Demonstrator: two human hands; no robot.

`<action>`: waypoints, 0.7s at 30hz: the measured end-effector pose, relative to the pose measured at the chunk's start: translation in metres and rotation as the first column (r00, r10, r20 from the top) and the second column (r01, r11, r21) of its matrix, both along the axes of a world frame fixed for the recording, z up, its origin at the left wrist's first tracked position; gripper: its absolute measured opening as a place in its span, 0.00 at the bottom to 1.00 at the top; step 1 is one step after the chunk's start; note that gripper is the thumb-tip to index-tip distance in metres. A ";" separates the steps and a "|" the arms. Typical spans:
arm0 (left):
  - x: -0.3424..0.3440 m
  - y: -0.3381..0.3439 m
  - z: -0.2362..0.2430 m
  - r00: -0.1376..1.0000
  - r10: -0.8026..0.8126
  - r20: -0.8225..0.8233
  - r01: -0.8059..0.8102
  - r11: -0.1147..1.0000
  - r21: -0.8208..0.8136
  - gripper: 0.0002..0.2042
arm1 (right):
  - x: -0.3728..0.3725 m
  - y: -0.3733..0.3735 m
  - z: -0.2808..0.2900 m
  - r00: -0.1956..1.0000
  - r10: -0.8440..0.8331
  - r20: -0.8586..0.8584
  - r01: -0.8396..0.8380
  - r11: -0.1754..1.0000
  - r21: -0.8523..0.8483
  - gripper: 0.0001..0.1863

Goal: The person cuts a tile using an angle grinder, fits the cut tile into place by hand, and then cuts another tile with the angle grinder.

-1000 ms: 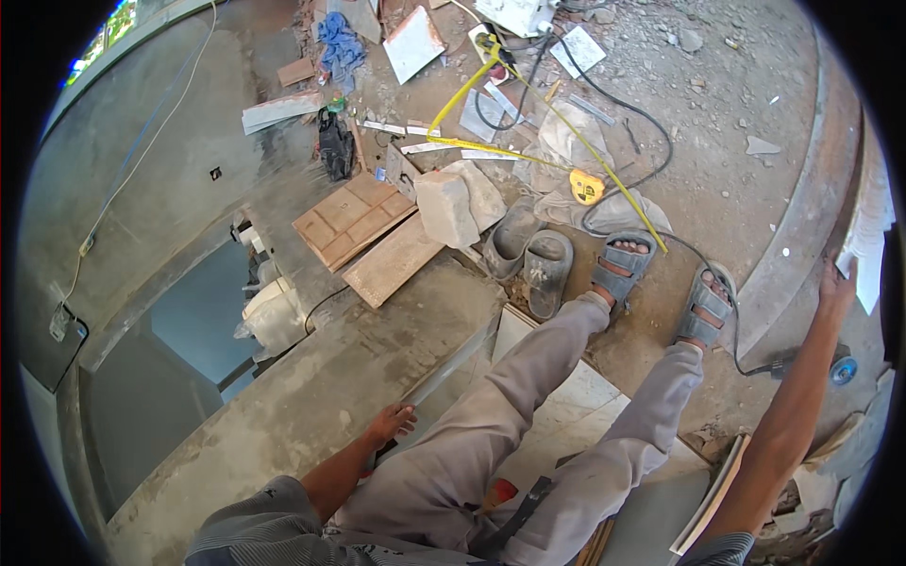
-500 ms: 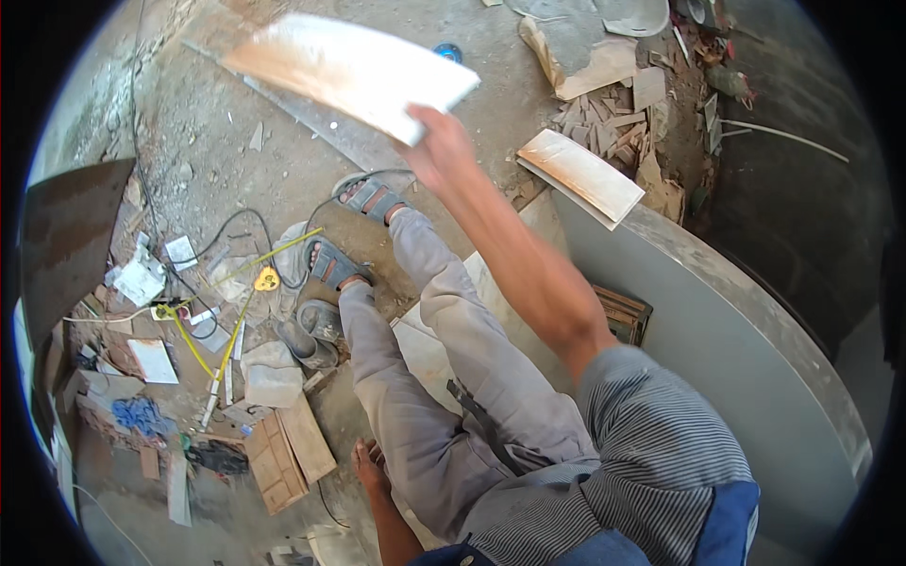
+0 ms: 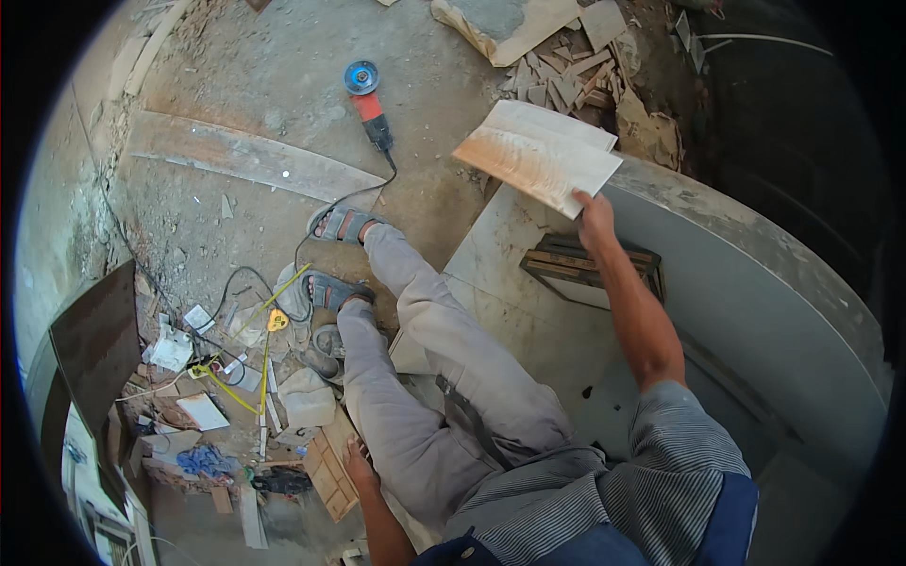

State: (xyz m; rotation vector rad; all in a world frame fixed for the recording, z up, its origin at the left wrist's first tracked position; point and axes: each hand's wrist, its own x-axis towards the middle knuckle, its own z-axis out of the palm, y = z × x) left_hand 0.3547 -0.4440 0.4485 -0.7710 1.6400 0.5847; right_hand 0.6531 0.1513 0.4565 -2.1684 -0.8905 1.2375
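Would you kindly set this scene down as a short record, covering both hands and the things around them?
Right hand: grips a pale, brown-stained tile by its edge
Left hand: beside the left leg; contact unclear
Floor, tool: grinder with blue disc
Floor, left: yellow tape measure, partly extended
Beyond tile: broken pieces

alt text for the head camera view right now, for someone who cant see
A person's right hand grips the edge of a pale, brown-stained tile, which overlaps another tile near a curved wall; the left hand is beside the left leg. On the dusty floor lie a red-bodied grinder with a blue disc and a yellow tape measure.
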 end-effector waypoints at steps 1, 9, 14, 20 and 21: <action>-0.007 0.004 0.002 1.000 0.022 0.001 -0.022 1.000 -0.022 0.24 | 0.019 0.012 -0.009 1.000 -0.006 0.004 0.006 1.000 -0.004 0.20; -0.057 0.037 0.005 0.994 -0.100 -0.040 0.095 0.990 -0.103 0.21 | 0.123 0.112 -0.083 0.972 0.053 0.227 -0.035 0.996 -0.081 0.21; -0.076 0.047 -0.001 0.980 -0.199 -0.029 0.195 0.974 -0.116 0.19 | 0.147 0.137 -0.112 0.945 0.129 0.299 -0.129 0.991 -0.021 0.16; -0.092 0.072 -0.006 0.966 -0.258 -0.010 0.257 0.964 -0.063 0.19 | 0.142 0.151 -0.134 0.830 0.259 0.494 -0.151 0.957 -0.248 0.18; -0.093 0.077 -0.007 0.964 -0.266 -0.023 0.264 0.961 -0.081 0.20 | 0.143 0.154 -0.136 0.825 0.243 0.510 -0.131 0.961 -0.245 0.18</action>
